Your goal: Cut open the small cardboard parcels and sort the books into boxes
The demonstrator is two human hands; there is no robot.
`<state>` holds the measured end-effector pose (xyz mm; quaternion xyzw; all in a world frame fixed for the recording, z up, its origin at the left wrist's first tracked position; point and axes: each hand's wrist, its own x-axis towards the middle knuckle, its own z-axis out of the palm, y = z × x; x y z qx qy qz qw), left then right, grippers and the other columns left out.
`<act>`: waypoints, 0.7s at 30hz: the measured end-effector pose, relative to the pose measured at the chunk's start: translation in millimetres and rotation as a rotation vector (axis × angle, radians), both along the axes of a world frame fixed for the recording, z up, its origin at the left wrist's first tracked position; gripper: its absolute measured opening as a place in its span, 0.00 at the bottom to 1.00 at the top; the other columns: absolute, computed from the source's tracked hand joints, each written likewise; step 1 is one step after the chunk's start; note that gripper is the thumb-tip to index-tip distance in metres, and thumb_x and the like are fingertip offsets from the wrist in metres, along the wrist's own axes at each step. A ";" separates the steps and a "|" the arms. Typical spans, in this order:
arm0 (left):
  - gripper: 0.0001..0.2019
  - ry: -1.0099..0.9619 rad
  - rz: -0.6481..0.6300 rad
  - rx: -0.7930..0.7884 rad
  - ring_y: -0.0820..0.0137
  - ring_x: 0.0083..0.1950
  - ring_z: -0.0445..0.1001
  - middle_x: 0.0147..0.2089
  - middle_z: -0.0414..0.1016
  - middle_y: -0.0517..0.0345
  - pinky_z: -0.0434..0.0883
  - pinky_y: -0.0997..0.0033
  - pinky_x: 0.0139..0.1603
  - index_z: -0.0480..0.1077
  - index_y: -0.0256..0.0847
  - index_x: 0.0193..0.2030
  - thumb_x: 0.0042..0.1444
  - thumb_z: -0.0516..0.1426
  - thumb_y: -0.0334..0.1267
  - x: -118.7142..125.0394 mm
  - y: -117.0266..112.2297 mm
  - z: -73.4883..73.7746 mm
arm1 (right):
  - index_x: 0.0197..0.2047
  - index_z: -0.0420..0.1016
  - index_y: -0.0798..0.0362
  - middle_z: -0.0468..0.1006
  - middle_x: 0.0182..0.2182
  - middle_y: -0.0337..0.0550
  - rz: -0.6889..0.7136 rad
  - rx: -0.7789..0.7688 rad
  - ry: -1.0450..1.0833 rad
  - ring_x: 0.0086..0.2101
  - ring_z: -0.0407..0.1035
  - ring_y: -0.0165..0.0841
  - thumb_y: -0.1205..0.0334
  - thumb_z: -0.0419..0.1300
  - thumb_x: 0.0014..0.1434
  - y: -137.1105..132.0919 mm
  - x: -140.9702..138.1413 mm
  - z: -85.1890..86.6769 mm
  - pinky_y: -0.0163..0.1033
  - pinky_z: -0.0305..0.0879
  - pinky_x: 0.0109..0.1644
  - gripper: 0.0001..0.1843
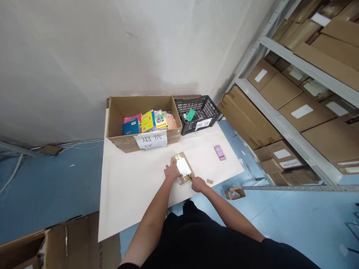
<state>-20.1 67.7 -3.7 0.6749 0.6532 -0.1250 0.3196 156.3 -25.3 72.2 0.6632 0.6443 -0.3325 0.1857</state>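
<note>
A small taped cardboard box [188, 160] with a white label [183, 166] on top lies flat on the white table. My left hand [171, 170] holds the box at its left side, with the fingers near its far left corner and the thumb by the label. At the box's near right corner, my right hand [198, 184] is closed around a slim yellow-green utility knife [189, 178]. The knife's tip rests at the near end of the box; its blade is too small to make out.
Behind stand an open carton [120, 141] of books and a black plastic crate [183, 129] with a green item [190, 115]. A blurred pink packet [220, 152] and a cardboard scrap [209, 181] lie to the right on the table [126, 186]. Metal shelves [280, 121] hold cartons.
</note>
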 end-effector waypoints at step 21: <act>0.57 0.099 0.120 -0.073 0.43 0.67 0.69 0.71 0.70 0.38 0.69 0.48 0.59 0.34 0.53 0.83 0.55 0.60 0.68 -9.6 -76.3 4.9 | 0.81 0.40 0.49 0.77 0.62 0.56 -0.495 0.237 0.230 0.58 0.75 0.48 0.45 0.65 0.65 63.0 13.5 -84.7 0.43 0.69 0.55 0.53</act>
